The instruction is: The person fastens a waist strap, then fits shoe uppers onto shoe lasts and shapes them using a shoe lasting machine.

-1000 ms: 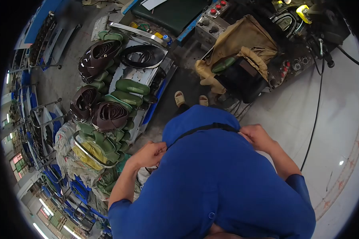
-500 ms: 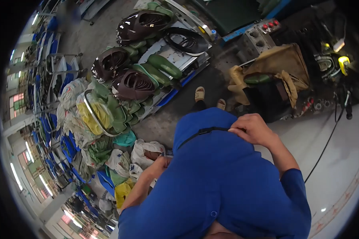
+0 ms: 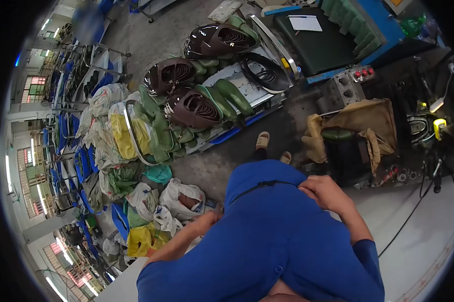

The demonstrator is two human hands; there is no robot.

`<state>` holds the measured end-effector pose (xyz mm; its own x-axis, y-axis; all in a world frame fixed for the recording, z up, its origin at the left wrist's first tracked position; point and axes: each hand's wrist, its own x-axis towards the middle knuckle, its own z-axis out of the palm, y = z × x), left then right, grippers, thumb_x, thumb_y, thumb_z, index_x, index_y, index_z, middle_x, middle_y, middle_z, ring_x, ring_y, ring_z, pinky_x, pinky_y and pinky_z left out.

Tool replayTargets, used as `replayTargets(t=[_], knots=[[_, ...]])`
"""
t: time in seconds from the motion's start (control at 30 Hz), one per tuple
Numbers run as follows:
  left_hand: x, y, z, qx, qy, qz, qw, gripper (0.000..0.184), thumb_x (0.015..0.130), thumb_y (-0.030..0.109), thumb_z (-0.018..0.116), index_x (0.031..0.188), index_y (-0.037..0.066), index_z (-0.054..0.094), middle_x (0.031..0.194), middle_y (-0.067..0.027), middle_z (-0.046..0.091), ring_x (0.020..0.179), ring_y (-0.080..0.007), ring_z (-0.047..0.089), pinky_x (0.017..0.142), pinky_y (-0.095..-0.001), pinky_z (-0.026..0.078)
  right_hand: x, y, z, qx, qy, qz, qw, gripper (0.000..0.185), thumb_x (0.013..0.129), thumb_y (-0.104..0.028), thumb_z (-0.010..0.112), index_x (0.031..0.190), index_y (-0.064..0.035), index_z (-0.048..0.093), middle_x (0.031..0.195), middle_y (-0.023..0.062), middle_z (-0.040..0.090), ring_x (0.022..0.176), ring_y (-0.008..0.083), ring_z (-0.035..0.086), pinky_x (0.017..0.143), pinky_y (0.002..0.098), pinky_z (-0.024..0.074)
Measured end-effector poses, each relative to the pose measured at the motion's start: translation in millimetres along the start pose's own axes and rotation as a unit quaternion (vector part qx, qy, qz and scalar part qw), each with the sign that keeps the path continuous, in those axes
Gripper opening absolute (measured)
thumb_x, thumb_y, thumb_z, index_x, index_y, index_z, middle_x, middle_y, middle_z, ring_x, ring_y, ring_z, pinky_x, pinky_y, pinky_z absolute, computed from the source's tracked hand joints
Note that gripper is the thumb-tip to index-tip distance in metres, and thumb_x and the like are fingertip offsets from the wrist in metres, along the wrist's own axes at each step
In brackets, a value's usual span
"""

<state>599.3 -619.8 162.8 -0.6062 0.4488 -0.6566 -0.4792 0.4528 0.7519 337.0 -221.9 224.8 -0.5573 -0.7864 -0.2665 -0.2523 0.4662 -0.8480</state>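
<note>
A blue garment (image 3: 267, 221) with a thin black strap (image 3: 265, 184) across the waist covers my front. My right hand (image 3: 329, 194) is closed at the right end of the strap, thumb and fingers pinched on it. On the other side of my waist, my left hand (image 3: 207, 221) is curled against the garment. Its fingertips are partly hidden, and what they hold, if anything, does not show. White plastic bags (image 3: 181, 199) lie on the floor near my left hand.
A cart (image 3: 267, 103) carries glossy dark brown stacked pieces (image 3: 194, 108) and green shoe-shaped pieces (image 3: 232, 95). On the right stands a machine with a control box (image 3: 349, 85) and a brown cloth cover (image 3: 363, 118). A black cable (image 3: 406, 221) hangs near my right arm.
My view has shifted, so the cart and machine sit further right, and a notepad on a dark surface shows at the top. My right hand stays at the strap; my left remains by my waist.
</note>
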Motion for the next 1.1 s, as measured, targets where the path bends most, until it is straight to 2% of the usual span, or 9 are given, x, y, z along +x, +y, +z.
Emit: replayTargets(t=[0.23, 0.3, 0.4, 0.53, 0.73, 0.87, 1.0, 1.07, 1.1], knots=[[0.6, -51.5, 16.7, -0.014, 0.075, 0.009, 0.997, 0.019, 0.090, 0.018, 0.075, 0.099, 0.001, 0.074, 0.088, -0.0173, 0.077, 0.077, -0.0173, 0.069, 0.071, -0.0394, 0.054, 12.1, 2.2, 6.2, 0.007, -0.019, -0.009, 1.000, 0.013, 0.099, -0.012, 0.072, 0.105, -0.0016, 0.077, 0.093, 0.0162, 0.072, 0.087, 0.0367, 0.070, 0.078, 0.0416, 0.0577], [7.8, 0.0, -14.0, 0.036, -0.005, -0.085, 0.996, 0.018, 0.089, 0.017, 0.076, 0.099, 0.003, 0.075, 0.088, -0.0174, 0.077, 0.077, -0.0252, 0.072, 0.071, -0.0408, 0.054, 12.1, 8.7, 5.4, 0.041, 0.012, 0.005, 0.999, 0.013, 0.097, -0.011, 0.075, 0.105, -0.0022, 0.079, 0.091, 0.0126, 0.073, 0.080, 0.0280, 0.070, 0.071, 0.0373, 0.0566], [23.6, 62.3, -59.8, 0.127, -0.107, -0.072, 0.984, 0.015, 0.087, 0.016, 0.076, 0.098, 0.006, 0.077, 0.090, -0.0163, 0.078, 0.082, -0.0292, 0.075, 0.073, -0.0424, 0.056, 10.9, 13.7, 2.4, 0.075, 0.016, 0.040, 0.996, 0.012, 0.096, -0.012, 0.077, 0.104, -0.0022, 0.080, 0.090, 0.0106, 0.073, 0.077, 0.0228, 0.069, 0.067, 0.0342, 0.0544], [65.3, 61.5, -105.4, 0.236, -0.187, -0.010, 0.954, 0.014, 0.086, 0.017, 0.078, 0.097, 0.009, 0.079, 0.092, -0.0145, 0.079, 0.089, -0.0321, 0.077, 0.077, -0.0444, 0.058, 11.2, 14.8, -1.0, 0.113, 0.015, 0.053, 0.992, 0.014, 0.096, -0.014, 0.077, 0.103, -0.0026, 0.080, 0.091, 0.0116, 0.073, 0.082, 0.0252, 0.071, 0.070, 0.0357, 0.0554], [182.0, 102.8, -158.5, 0.262, 0.219, 0.003, 0.940, 0.033, 0.091, 0.032, 0.079, 0.111, 0.007, 0.071, 0.092, -0.0143, 0.079, 0.095, -0.0387, 0.075, 0.082, -0.0518, 0.058, 29.8, 15.7, 3.0, 0.087, 0.039, 0.042, 0.995, 0.019, 0.097, -0.017, 0.079, 0.110, -0.0049, 0.080, 0.092, 0.0087, 0.073, 0.079, 0.0203, 0.070, 0.069, 0.0332, 0.0549], [301.7, 96.3, -180.2, 0.262, 0.319, 0.099, 0.906, 0.044, 0.092, 0.036, 0.079, 0.117, 0.002, 0.065, 0.097, -0.0182, 0.077, 0.095, -0.0414, 0.073, 0.085, -0.0525, 0.057, 45.1, 5.8, 6.5, 0.109, 0.116, 0.124, 0.979, 0.028, 0.099, -0.023, 0.077, 0.119, -0.0041, 0.075, 0.098, 0.0091, 0.071, 0.083, 0.0196, 0.071, 0.076, 0.0329, 0.0566], [404.1, 124.2, -204.7, 0.256, 0.354, 0.094, 0.895, 0.059, 0.090, 0.039, 0.082, 0.126, -0.001, 0.056, 0.123, -0.0264, 0.067, 0.118, -0.0468, 0.064, 0.097, -0.0536, 0.054, 54.0, -1.8, 9.5, 0.093, 0.194, 0.186, 0.959, 0.027, 0.099, -0.020, 0.077, 0.121, -0.0042, 0.075, 0.098, 0.0089, 0.072, 0.083, 0.0179, 0.071, 0.075, 0.0319, 0.0570], [452.5, 125.1, -210.1, 0.274, 0.400, 0.120, 0.866, 0.061, 0.086, 0.041, 0.085, 0.119, 0.000, 0.053, 0.122, -0.0239, 0.065, 0.116, -0.0444, 0.064, 0.094, -0.0541, 0.056, 54.2, -4.0, 12.6, 0.091, 0.224, 0.202, 0.949, 0.026, 0.099, -0.018, 0.077, 0.121, -0.0041, 0.075, 0.099, 0.0087, 0.072, 0.083, 0.0173, 0.071, 0.075, 0.0312, 0.0572], [474.9, 124.7, -213.3, 0.289, 0.399, 0.116, 0.862, 0.074, 0.082, 0.045, 0.088, 0.129, 0.000, 0.052, 0.127, -0.0220, 0.062, 0.119, -0.0422, 0.062, 0.098, -0.0537, 0.054, 53.0, -4.6, 15.0, 0.099, 0.248, 0.215, 0.939, 0.026, 0.099, -0.016, 0.078, 0.121, -0.0040, 0.075, 0.099, 0.0086, 0.072, 0.083, 0.0166, 0.072, 0.075, 0.0305, 0.0574]])
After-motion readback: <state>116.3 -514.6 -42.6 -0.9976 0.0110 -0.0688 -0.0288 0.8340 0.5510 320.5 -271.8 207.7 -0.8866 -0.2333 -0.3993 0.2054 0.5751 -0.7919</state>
